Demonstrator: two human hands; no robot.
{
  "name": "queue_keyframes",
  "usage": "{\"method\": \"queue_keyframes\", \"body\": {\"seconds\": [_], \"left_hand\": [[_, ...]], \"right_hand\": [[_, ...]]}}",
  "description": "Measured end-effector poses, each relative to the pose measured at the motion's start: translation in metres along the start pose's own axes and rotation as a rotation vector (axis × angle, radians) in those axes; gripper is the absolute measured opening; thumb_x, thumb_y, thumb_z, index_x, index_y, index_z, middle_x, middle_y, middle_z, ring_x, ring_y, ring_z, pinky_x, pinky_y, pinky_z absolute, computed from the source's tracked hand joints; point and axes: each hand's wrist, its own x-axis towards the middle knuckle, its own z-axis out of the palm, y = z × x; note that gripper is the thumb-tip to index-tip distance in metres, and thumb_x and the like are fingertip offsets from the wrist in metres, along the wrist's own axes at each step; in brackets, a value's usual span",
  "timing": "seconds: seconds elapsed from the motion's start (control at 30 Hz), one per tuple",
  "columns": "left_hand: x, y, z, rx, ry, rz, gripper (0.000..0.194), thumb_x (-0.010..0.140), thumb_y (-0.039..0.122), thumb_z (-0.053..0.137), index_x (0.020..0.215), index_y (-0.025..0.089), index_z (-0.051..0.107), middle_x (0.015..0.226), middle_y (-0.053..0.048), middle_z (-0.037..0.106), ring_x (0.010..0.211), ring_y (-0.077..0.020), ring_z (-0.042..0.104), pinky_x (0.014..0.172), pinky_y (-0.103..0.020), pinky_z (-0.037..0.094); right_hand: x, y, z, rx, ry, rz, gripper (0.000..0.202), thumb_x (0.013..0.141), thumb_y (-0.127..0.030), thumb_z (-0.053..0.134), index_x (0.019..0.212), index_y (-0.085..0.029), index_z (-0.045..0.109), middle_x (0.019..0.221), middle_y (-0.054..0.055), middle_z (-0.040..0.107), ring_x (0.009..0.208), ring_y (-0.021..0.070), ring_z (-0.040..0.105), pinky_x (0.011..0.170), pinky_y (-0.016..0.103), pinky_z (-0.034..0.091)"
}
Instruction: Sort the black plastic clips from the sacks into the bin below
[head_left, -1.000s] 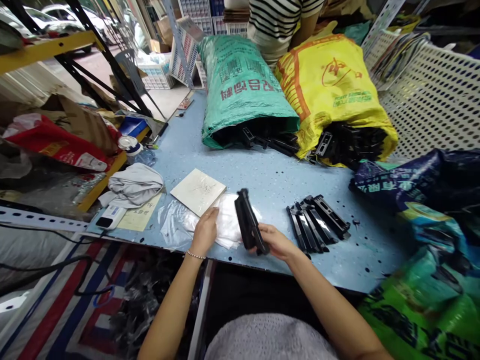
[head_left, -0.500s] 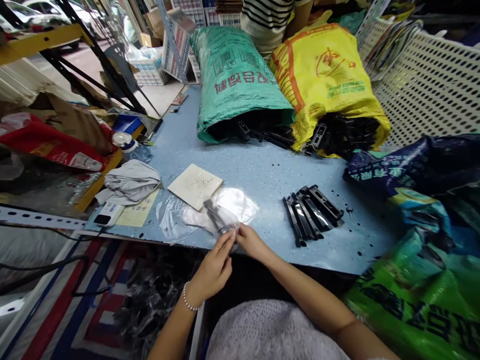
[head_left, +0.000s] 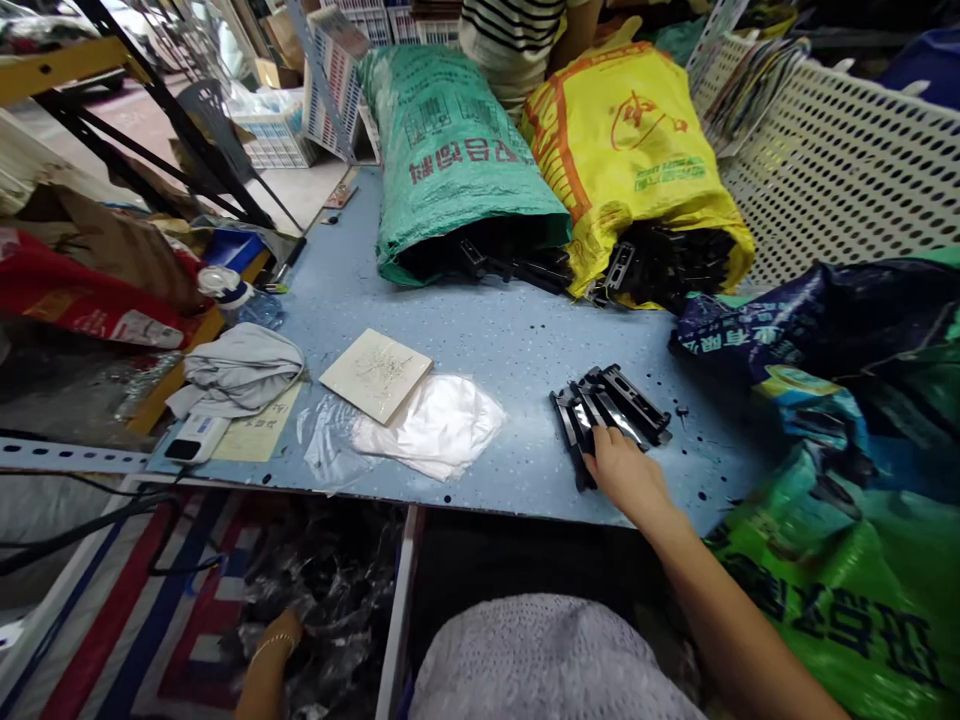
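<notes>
At the right of the table, my right hand [head_left: 628,472] reaches onto a row of long black plastic parts [head_left: 626,395], its fingers curled down over the near ends of those on the left. My left hand [head_left: 286,628], with a beaded bracelet at the wrist, is low at the left, over a heap of black parts in clear bags [head_left: 330,590] below the table edge. The fingers of that hand are hidden or too dark to make out. Between the hands, a stack of clear plastic bags [head_left: 450,425] lies on the table, partly under a square pale board [head_left: 376,372].
A green sack [head_left: 457,160] and a yellow sack [head_left: 637,150] spill black parts at the back. Grey cloth [head_left: 240,370], a white device [head_left: 199,438] and a bottle [head_left: 240,295] sit left. A green bag [head_left: 832,590] and white basket [head_left: 847,170] stand right. Behind the sacks is a person [head_left: 510,40].
The hands were together at the table edge with a bagged black part. Now my left hand has dropped down left to the heap, and my right hand has moved right onto the row.
</notes>
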Motion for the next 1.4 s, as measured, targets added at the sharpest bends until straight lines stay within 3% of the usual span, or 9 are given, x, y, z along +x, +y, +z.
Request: {"method": "queue_keyframes", "body": {"seconds": [0.1, 0.2, 0.33, 0.47, 0.7, 0.9, 1.0, 1.13, 1.4], "left_hand": [[0.002, 0.025, -0.019, -0.098, -0.035, 0.030, 0.025, 0.070, 0.035, 0.062, 0.053, 0.017, 0.059, 0.061, -0.009, 0.068, 0.080, -0.0319, 0.073, 0.070, -0.035, 0.052], [-0.010, 0.096, -0.055, -0.409, -0.006, 0.273, 0.047, 0.090, 0.052, 0.042, 0.078, 0.016, 0.069, 0.069, -0.007, 0.070, 0.068, -0.0229, 0.069, 0.064, -0.031, 0.051], [-0.018, 0.232, -0.090, -0.553, 0.644, 0.687, 0.033, 0.092, 0.041, 0.053, 0.101, 0.016, 0.071, 0.109, -0.013, 0.068, 0.100, -0.0257, 0.062, 0.090, -0.039, 0.048], [0.009, 0.296, -0.098, -0.487, 0.735, 0.728, 0.009, 0.083, 0.017, 0.063, 0.076, 0.016, 0.068, 0.100, -0.014, 0.064, 0.099, -0.0257, 0.057, 0.086, -0.039, 0.047], [0.039, 0.254, -0.113, -0.920, 0.371, 0.688, 0.017, 0.080, 0.031, 0.065, 0.075, 0.015, 0.064, 0.062, 0.001, 0.057, 0.055, -0.0128, 0.052, 0.056, -0.026, 0.043], [0.036, 0.230, -0.120, -0.580, 0.714, 0.822, 0.028, 0.082, 0.007, 0.044, 0.091, 0.016, 0.069, 0.105, -0.011, 0.069, 0.103, -0.0246, 0.063, 0.098, -0.045, 0.048], [0.030, 0.226, -0.122, -0.475, 0.790, 0.837, 0.047, 0.086, 0.006, 0.039, 0.127, 0.014, 0.061, 0.132, -0.015, 0.061, 0.124, -0.0271, 0.056, 0.109, -0.049, 0.043], [-0.009, 0.224, -0.110, -0.483, 0.746, 1.033, 0.059, 0.095, 0.010, 0.036, 0.152, 0.022, 0.033, 0.153, -0.010, 0.042, 0.143, -0.0223, 0.038, 0.118, -0.044, 0.035], [-0.083, 0.191, -0.068, -0.543, 0.537, 1.149, 0.059, 0.092, 0.009, 0.044, 0.147, 0.029, 0.043, 0.147, -0.008, 0.050, 0.135, -0.0216, 0.049, 0.112, -0.039, 0.044]], "right_hand": [[0.002, 0.003, 0.008, 0.197, -0.068, -0.008, 0.027, 0.091, -0.022, 0.054, 0.117, -0.014, 0.057, 0.099, 0.016, 0.068, 0.090, 0.0271, 0.066, 0.075, 0.036, 0.048], [0.015, -0.008, 0.016, 0.784, -0.170, -0.063, 0.038, 0.090, -0.030, 0.054, 0.124, -0.015, 0.057, 0.097, 0.012, 0.071, 0.089, 0.0242, 0.067, 0.079, 0.036, 0.049], [0.034, -0.052, 0.027, 1.539, -0.369, -0.101, 0.050, 0.085, -0.043, 0.062, 0.126, -0.015, 0.059, 0.098, 0.007, 0.071, 0.084, 0.0189, 0.066, 0.070, 0.029, 0.050], [0.045, -0.086, 0.021, 1.780, -0.404, -0.082, 0.044, 0.081, -0.040, 0.071, 0.118, -0.017, 0.065, 0.095, 0.004, 0.071, 0.078, 0.0136, 0.063, 0.065, 0.023, 0.047], [0.068, -0.135, 0.001, 2.039, -0.744, -0.137, 0.032, 0.078, -0.036, 0.075, 0.101, -0.015, 0.068, 0.105, 0.011, 0.072, 0.080, 0.0161, 0.067, 0.075, 0.030, 0.055], [0.056, -0.147, 0.021, 1.863, -0.477, -0.111, 0.035, 0.077, -0.028, 0.074, 0.110, -0.020, 0.068, 0.097, 0.002, 0.072, 0.079, 0.0133, 0.066, 0.068, 0.023, 0.052], [0.037, -0.129, 0.023, 1.875, -0.867, -0.223, 0.032, 0.080, -0.031, 0.073, 0.106, -0.014, 0.069, 0.090, 0.006, 0.072, 0.074, 0.0147, 0.067, 0.065, 0.024, 0.053], [0.029, -0.131, 0.027, 2.015, -1.273, -0.043, 0.022, 0.085, -0.026, 0.067, 0.096, -0.007, 0.067, 0.085, 0.011, 0.072, 0.071, 0.0127, 0.069, 0.063, 0.019, 0.054], [0.003, -0.167, 0.026, 2.058, -0.894, -0.136, 0.022, 0.078, -0.018, 0.076, 0.098, -0.012, 0.066, 0.073, -0.001, 0.065, 0.062, 0.0072, 0.059, 0.056, 0.015, 0.048]]}}
